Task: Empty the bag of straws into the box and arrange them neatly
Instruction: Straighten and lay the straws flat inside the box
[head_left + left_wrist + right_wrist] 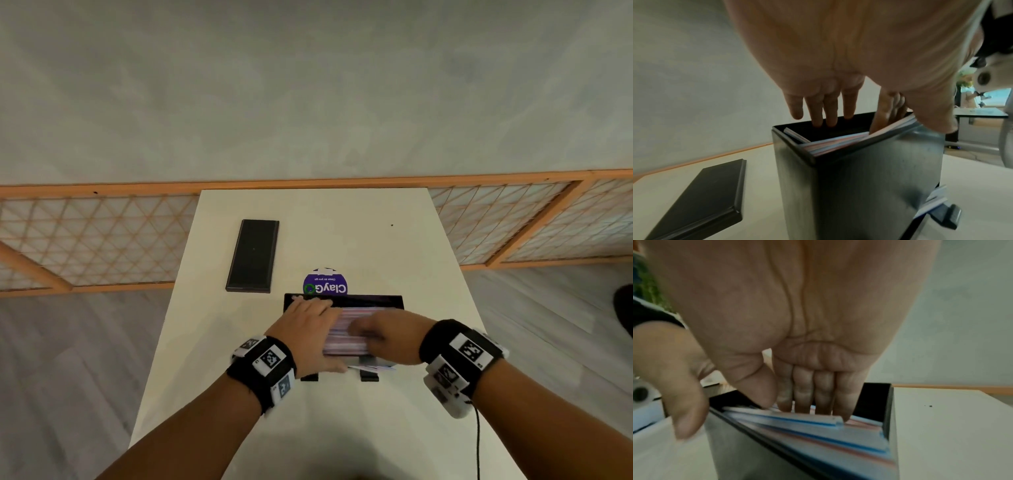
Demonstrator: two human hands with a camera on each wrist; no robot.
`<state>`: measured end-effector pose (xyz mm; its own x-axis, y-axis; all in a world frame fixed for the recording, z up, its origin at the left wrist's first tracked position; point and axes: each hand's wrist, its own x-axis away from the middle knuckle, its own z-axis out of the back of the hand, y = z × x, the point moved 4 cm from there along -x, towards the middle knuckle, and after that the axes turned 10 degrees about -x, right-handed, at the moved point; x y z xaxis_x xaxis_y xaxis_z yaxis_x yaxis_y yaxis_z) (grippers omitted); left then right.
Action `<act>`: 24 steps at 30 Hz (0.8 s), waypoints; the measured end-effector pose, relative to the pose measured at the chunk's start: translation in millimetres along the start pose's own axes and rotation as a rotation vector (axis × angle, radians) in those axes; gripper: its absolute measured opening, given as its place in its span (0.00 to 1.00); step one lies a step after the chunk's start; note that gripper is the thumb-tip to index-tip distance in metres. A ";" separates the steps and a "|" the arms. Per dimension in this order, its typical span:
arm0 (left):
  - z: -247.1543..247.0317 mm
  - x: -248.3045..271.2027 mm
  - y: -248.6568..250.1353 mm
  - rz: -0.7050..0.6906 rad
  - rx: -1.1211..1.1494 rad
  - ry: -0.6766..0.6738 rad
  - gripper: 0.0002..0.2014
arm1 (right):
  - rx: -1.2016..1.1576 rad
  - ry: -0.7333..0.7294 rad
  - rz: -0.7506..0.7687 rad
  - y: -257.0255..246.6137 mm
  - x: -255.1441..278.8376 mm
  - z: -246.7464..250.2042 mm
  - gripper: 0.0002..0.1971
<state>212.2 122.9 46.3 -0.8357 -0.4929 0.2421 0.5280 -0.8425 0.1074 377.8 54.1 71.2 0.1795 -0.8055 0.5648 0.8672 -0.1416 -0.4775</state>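
Box (pixel 376 300): black, open at the top, standing on the table (pixel 342 428) near the middle; two black feet (pixel 369 378) project from its near base.
Straws (pixel 342 334): wrapped, striped pink and blue, stacked lengthwise inside the box, most lying left to right. In the left wrist view one straw (pixel 795 135) at the left end lies at an angle to the rest. A few straws (pixel 371 368) also stick out of a slot at the near base.
Left hand (pixel 305 329): laid over the left end of the box, fingers (pixel 818 112) straight and pointing down into the opening, thumb (pixel 937 120) outside the near wall. It grasps nothing.
Right hand (pixel 387 337): over the right half of the box, fingers (pixel 823 395) straight and held together, tips pressing down on the top layer of straws; thumb (pixel 754 386) beside them. Nothing is clasped.
Lid (pixel 252 256): flat black panel lying on the table far and left of the box, well apart from it.
Sticker (pixel 325 287): round, purple, reading "ClayGo", on the table just beyond the far wall of the box.
Bag: possibly the pale sheet at the lower left of the right wrist view; too blurred to confirm.
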 end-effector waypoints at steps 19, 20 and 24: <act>-10.8 -20.7 25.4 0.143 -0.143 0.060 0.43 | -1.129 0.693 -0.522 99.4 55.5 -76.0 0.06; -6.0 -20.6 26.6 0.147 -0.104 0.128 0.41 | -1.185 0.655 -0.554 100.5 49.7 -88.9 0.08; 14.3 -21.3 5.0 0.203 -0.039 0.362 0.19 | -1.249 0.537 -0.622 101.3 25.6 -127.8 0.10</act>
<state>234.8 132.3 55.4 -0.7182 -0.6885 -0.1006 0.6871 -0.7246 0.0539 410.8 -54.4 -48.8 -0.4877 -0.5040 0.7128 -0.2576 -0.6971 -0.6691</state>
